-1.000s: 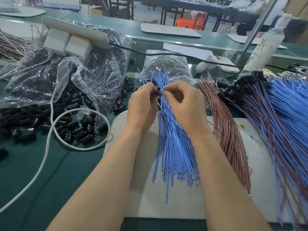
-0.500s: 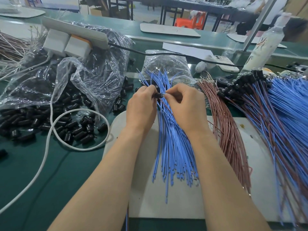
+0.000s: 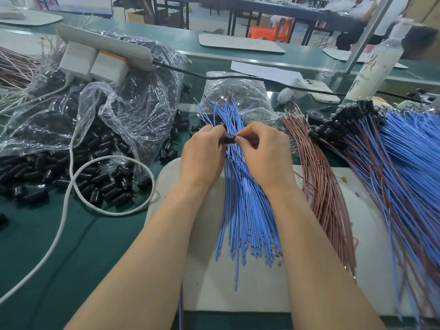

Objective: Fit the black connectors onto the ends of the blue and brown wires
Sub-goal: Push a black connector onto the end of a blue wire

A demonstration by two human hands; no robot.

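Note:
My left hand (image 3: 202,153) pinches a small black connector (image 3: 228,140) above a bundle of blue wires (image 3: 245,198). My right hand (image 3: 264,151) meets it from the right, its fingertips pinching a thin wire end at the connector's mouth. A brown wire (image 3: 235,153) runs down from between the hands. A bundle of brown wires (image 3: 326,186) lies to the right of the blue one. Loose black connectors (image 3: 102,184) are heaped at the left, spilling from a clear plastic bag (image 3: 123,110).
Finished wires with black connectors (image 3: 352,122) fan out at the far right. A white mat (image 3: 238,294) lies under the bundles. A white cable (image 3: 66,203) loops across the green table. A power strip (image 3: 107,46), a phone (image 3: 319,91) and a white bottle (image 3: 378,60) stand behind.
Both hands have dropped slightly toward me while staying together on the connector. The connector shows more clearly between the fingertips now.

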